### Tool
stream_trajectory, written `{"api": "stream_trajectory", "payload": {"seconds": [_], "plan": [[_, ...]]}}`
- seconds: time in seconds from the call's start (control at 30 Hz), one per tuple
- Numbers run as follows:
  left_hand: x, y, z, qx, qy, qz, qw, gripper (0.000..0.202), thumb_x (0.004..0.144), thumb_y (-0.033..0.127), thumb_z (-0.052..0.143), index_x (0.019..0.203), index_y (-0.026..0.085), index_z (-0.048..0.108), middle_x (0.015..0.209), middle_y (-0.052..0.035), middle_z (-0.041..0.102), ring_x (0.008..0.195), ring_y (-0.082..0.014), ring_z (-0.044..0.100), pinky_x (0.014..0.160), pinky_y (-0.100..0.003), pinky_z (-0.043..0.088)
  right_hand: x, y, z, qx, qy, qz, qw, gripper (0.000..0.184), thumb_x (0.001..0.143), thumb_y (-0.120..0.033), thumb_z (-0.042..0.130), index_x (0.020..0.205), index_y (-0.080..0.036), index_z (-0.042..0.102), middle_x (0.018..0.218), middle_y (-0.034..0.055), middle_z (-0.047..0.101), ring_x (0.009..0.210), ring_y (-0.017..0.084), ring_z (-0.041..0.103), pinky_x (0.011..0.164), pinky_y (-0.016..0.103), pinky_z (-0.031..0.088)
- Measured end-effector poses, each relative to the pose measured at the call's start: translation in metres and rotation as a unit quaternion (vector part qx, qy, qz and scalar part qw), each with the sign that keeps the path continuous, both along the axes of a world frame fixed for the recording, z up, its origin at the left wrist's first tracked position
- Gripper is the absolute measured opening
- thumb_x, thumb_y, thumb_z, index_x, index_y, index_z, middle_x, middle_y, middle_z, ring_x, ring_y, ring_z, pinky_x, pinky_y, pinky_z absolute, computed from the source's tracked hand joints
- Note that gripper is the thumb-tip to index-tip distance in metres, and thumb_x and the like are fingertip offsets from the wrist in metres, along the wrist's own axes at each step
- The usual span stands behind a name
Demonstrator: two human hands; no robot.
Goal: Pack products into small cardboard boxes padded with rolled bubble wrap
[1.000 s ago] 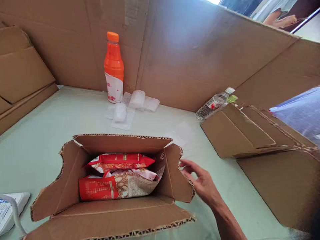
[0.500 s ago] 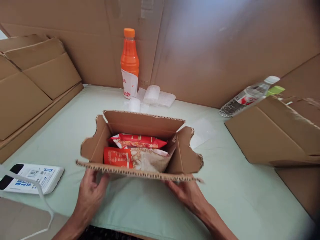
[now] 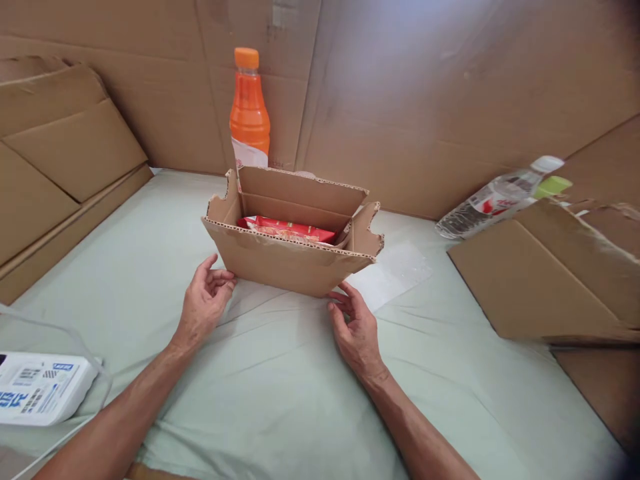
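Observation:
An open cardboard box (image 3: pixel 280 257) stands on the pale green cloth (image 3: pixel 280 373) in the middle of the table, its flaps up. Red snack packets (image 3: pixel 287 230) show inside it. My left hand (image 3: pixel 205 303) rests at the box's lower left corner, palm up, fingers loosely curled and empty. At the lower right corner, the fingertips of my right hand (image 3: pixel 356 330) touch the bottom edge of the box; its fingers are apart and hold nothing.
An orange drink bottle (image 3: pixel 249 113) stands behind the box against the cardboard wall. A clear water bottle (image 3: pixel 495 199) lies on flattened cartons (image 3: pixel 545 273) at the right. More flat cartons (image 3: pixel 60 160) lean at the left. A white packet (image 3: pixel 43 387) lies at the near left.
The box has slid away from me toward the orange bottle. Both hands, which gripped its near edge half a second ago, have let go and lie at its base.

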State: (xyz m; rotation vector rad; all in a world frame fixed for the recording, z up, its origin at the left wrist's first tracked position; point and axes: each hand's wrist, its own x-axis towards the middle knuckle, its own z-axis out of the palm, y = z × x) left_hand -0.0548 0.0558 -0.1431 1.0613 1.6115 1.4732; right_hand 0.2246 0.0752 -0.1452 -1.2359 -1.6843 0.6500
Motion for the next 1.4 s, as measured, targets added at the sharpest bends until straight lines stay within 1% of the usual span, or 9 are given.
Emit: {"api": "stream_trajectory", "payload": {"seconds": [0.2, 0.33, 0.43, 0.63, 0.83, 0.9, 1.07, 1.2, 1.4], "plan": [[0.006, -0.007, -0.002, 0.028, -0.014, -0.020, 0.999, 0.058, 0.077, 0.030, 0.072, 0.129, 0.019, 0.048, 0.102, -0.0066, 0.066, 0.098, -0.0215, 0.067, 0.087, -0.039, 0.052, 0.002, 0.001, 0.005, 0.086, -0.092, 0.013, 0.992, 0.009, 0.092, -0.016, 0.056, 0.088, -0.023, 0.060, 0.083, 0.0012, 0.068, 0.077, 0.018, 0.066, 0.072, 0.032, 0.054], [0.006, -0.006, 0.000, 0.033, -0.020, -0.044, 0.998, 0.058, 0.079, 0.032, 0.070, 0.131, 0.018, 0.047, 0.106, -0.0098, 0.067, 0.103, -0.0252, 0.067, 0.082, -0.038, 0.052, 0.002, 0.001, 0.003, 0.108, -0.157, 0.075, 0.979, 0.027, 0.093, -0.022, 0.058, 0.120, -0.024, 0.063, 0.106, 0.0068, 0.075, 0.097, 0.024, 0.070, 0.085, 0.041, 0.055], [0.004, -0.006, -0.001, 0.028, 0.008, -0.095, 0.995, 0.069, 0.082, 0.032, 0.068, 0.143, 0.019, 0.042, 0.128, -0.0157, 0.063, 0.124, -0.0299, 0.060, 0.088, -0.040, 0.052, 0.004, 0.002, 0.000, 0.069, -0.179, 0.087, 0.977, 0.051, 0.094, -0.029, 0.059, 0.144, -0.023, 0.051, 0.136, 0.0126, 0.065, 0.123, 0.030, 0.062, 0.100, 0.049, 0.052], [0.004, -0.009, 0.001, 0.004, 0.109, -0.144, 0.984, 0.075, 0.085, 0.027, 0.063, 0.154, 0.024, 0.034, 0.156, -0.0124, 0.046, 0.141, -0.0301, 0.046, 0.104, -0.044, 0.048, 0.007, 0.005, -0.004, 0.029, -0.200, 0.114, 0.973, 0.056, 0.095, -0.032, 0.058, 0.150, -0.025, 0.047, 0.143, 0.0121, 0.061, 0.130, 0.031, 0.059, 0.105, 0.052, 0.050], [0.007, -0.008, 0.008, -0.045, 0.202, -0.140, 0.968, 0.066, 0.083, 0.030, 0.059, 0.147, 0.019, 0.046, 0.149, -0.0143, 0.054, 0.116, -0.0295, 0.063, 0.067, -0.032, 0.056, 0.002, 0.007, -0.003, 0.077, -0.226, 0.123, 0.963, 0.034, 0.095, -0.025, 0.055, 0.127, -0.021, 0.063, 0.135, 0.0142, 0.065, 0.121, 0.029, 0.064, 0.098, 0.049, 0.053], [0.009, -0.008, 0.005, -0.023, 0.261, -0.136, 0.956, 0.059, 0.084, 0.028, 0.056, 0.142, 0.018, 0.052, 0.145, -0.0147, 0.057, 0.117, -0.0297, 0.062, 0.067, -0.033, 0.057, -0.002, 0.003, -0.001, 0.126, -0.240, 0.108, 0.956, 0.025, 0.094, -0.019, 0.054, 0.116, -0.021, 0.066, 0.127, 0.0133, 0.069, 0.113, 0.028, 0.067, 0.092, 0.045, 0.053], [0.008, -0.007, -0.007, 0.080, 0.422, -0.210, 0.878, 0.038, 0.089, 0.030, 0.054, 0.122, 0.017, 0.067, 0.137, -0.0156, 0.063, 0.131, -0.0341, 0.054, 0.106, -0.053, 0.046, -0.004, -0.006, 0.010, 0.249, -0.291, 0.001, 0.924, 0.028, 0.090, -0.015, 0.058, 0.116, -0.021, 0.064, 0.131, 0.0148, 0.065, 0.119, 0.031, 0.061, 0.096, 0.047, 0.045], [0.012, -0.011, -0.007, 0.082, 0.496, -0.262, 0.824, 0.043, 0.092, 0.035, 0.053, 0.128, 0.014, 0.065, 0.146, -0.0210, 0.055, 0.138, -0.0382, 0.047, 0.109, -0.057, 0.040, 0.021, 0.004, 0.010, 0.177, -0.378, -0.082, 0.905, 0.044, 0.088, -0.027, 0.063, 0.130, -0.015, 0.059, 0.138, 0.0193, 0.061, 0.123, 0.036, 0.057, 0.099, 0.051, 0.041], [0.035, -0.044, -0.004, 0.077, 0.504, -0.312, 0.802, 0.048, 0.093, 0.032, 0.055, 0.139, 0.018, 0.058, 0.156, -0.0190, 0.045, 0.147, -0.0369, 0.037, 0.121, -0.062, 0.025, 0.041, 0.000, 0.020, 0.072, -0.389, -0.045, 0.917, 0.026, 0.092, -0.018, 0.049, 0.102, -0.019, 0.073, 0.105, 0.0118, 0.077, 0.092, 0.029, 0.069, 0.080, 0.043, 0.049]]}}
